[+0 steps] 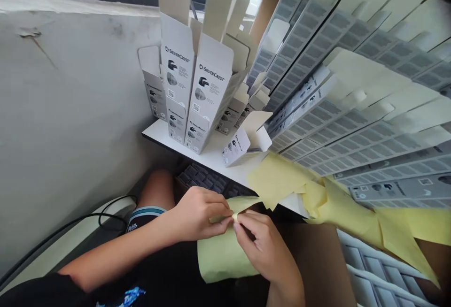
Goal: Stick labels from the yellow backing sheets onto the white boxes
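Note:
Both my hands meet over my lap, pinching the top edge of a pale yellow paper sheet (220,255). My left hand (197,213) is closed, its fingertips gripping the sheet's folded corner. My right hand (262,246) is closed too, thumb and fingers pressed on the same edge right beside the left. The sheet hangs down across my lap below them. Just above my hands lies a small open white SilverCrest box (237,146) on its side on the white table (169,133).
Several upright open SilverCrest boxes (197,91) stand on the table's far left. Stacks of flattened box blanks (352,91) fan across the right. Loose yellow sheets (338,203) lie along the table edge. A dark moulded tray (202,180) sits under the table. A black cable (105,213) runs along the grey wall.

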Action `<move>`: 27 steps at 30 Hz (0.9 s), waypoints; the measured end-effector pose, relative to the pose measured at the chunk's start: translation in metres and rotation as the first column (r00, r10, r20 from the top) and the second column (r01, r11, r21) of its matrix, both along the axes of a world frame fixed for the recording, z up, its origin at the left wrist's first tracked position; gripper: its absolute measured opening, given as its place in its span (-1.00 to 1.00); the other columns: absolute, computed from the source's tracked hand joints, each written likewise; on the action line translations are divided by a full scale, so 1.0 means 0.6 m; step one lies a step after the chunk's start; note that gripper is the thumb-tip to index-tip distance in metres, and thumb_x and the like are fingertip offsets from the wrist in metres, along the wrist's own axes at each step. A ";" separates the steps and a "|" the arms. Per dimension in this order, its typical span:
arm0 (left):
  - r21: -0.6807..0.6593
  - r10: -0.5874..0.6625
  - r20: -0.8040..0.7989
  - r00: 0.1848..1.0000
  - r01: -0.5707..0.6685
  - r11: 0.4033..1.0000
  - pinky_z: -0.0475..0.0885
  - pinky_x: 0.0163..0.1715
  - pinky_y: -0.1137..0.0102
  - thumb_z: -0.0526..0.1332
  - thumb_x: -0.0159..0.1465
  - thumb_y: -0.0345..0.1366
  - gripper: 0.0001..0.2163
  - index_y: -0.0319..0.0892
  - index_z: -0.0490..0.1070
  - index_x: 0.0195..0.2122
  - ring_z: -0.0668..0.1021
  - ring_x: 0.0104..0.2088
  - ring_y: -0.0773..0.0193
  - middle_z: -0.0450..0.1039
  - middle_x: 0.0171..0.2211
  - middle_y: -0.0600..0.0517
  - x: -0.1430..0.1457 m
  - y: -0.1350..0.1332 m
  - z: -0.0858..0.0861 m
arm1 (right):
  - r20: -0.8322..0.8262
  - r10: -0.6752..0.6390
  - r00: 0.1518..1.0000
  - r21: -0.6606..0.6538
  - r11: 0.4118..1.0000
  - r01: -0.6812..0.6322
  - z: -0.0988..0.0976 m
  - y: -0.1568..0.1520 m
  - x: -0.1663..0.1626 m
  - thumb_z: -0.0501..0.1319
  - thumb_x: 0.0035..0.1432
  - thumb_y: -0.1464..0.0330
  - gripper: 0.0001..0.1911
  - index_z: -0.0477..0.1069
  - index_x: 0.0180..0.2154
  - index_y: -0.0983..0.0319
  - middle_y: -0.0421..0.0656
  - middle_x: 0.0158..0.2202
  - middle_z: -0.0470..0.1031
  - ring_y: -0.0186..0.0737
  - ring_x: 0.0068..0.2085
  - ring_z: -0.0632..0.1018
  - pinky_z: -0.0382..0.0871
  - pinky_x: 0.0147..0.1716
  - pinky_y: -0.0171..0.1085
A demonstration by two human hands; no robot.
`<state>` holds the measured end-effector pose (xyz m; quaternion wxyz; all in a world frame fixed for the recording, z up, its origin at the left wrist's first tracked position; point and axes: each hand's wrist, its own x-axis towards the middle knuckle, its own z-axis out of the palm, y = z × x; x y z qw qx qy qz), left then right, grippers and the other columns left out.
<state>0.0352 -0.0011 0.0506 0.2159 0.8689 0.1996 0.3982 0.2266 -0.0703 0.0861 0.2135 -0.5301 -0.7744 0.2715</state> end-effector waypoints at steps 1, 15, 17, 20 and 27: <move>-0.004 -0.008 0.000 1.000 0.008 1.000 0.46 -0.47 0.44 0.21 0.31 -0.37 -0.87 -0.20 0.54 -0.34 0.64 -0.48 0.26 0.62 -0.44 -0.01 0.005 0.004 -0.004 | 0.006 -0.004 1.000 0.002 1.000 0.004 -0.002 0.002 0.004 0.02 0.37 0.42 -0.65 0.00 -0.49 0.17 -0.27 -0.53 0.19 -0.33 -0.45 0.30 0.05 -0.42 -0.27; -0.320 -0.051 0.334 0.941 0.164 0.933 0.49 -0.38 0.44 0.19 0.33 -0.49 -0.89 -0.21 0.48 -0.30 0.58 -0.41 0.29 0.56 -0.42 -0.02 0.067 0.041 -0.032 | -0.120 -0.121 0.985 0.091 0.987 0.133 0.006 -0.002 0.137 0.10 0.28 0.44 -0.69 0.29 -0.53 0.18 -0.24 -0.56 0.25 -0.29 -0.48 0.32 0.14 -0.45 -0.27; -0.352 -0.036 0.358 0.933 0.171 0.920 0.49 -0.37 0.43 0.18 0.34 -0.48 -0.88 -0.20 0.49 -0.31 0.58 -0.40 0.29 0.55 -0.42 -0.02 0.064 0.046 -0.035 | -0.201 -0.321 0.925 0.080 0.936 0.342 -0.008 -0.001 0.199 0.18 0.25 0.33 -0.74 0.40 -0.50 0.19 -0.22 -0.56 0.33 -0.29 -0.50 0.33 0.17 -0.49 -0.28; -0.409 -0.085 0.307 0.948 0.212 0.888 0.47 -0.38 0.44 0.17 0.36 -0.45 -0.86 -0.20 0.48 -0.33 0.57 -0.41 0.29 0.54 -0.44 -0.01 0.062 0.044 -0.048 | -0.374 -0.697 0.612 -0.102 0.687 0.720 -0.065 0.016 0.288 0.26 0.15 0.13 -0.73 0.50 -0.40 0.20 -0.18 -0.53 0.44 -0.25 -0.50 0.39 0.23 -0.54 -0.30; -0.578 -0.127 0.117 0.985 0.171 0.798 0.41 -0.39 0.44 0.13 0.39 -0.34 -0.78 -0.19 0.45 -0.41 0.54 -0.44 0.29 0.51 -0.46 -0.01 0.068 0.007 -0.110 | -0.287 -0.738 0.611 -0.144 0.664 0.734 -0.175 0.079 0.349 0.21 0.13 0.14 -0.43 0.42 0.10 0.34 -0.33 -0.63 0.30 -0.28 -0.60 0.33 0.32 -0.51 -0.27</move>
